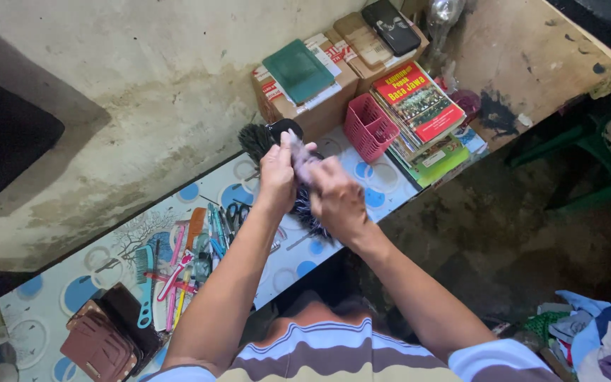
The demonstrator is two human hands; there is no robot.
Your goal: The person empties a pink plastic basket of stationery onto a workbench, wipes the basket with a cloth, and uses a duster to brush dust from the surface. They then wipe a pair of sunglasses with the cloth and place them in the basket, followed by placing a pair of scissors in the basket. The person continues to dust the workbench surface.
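Head view, looking down on a patterned table [362,185] set against a stained wall. Above the table's middle, both hands work a round black bristle brush [298,205]. The left hand [278,174] is closed around one end of the brush, apparently to steady it, with a black rounded part [283,129] showing just past its fingers. The right hand [337,198] lies over the bristles with fingers pinched nearly shut on a pale tuft of fluff [299,160], seemingly pulled from the brush; whether the fingertips meet cannot be told. Held above the table rather than resting on it, the brush leaves both hands free to turn it. On the table toward the person's left lie combs, pens and scissors [194,258], and beyond them dark and brown wallets [107,336] at the table's end. Toward the right stand a pink basket [367,127] and a stack of books [419,106], with cardboard boxes [312,99] behind.
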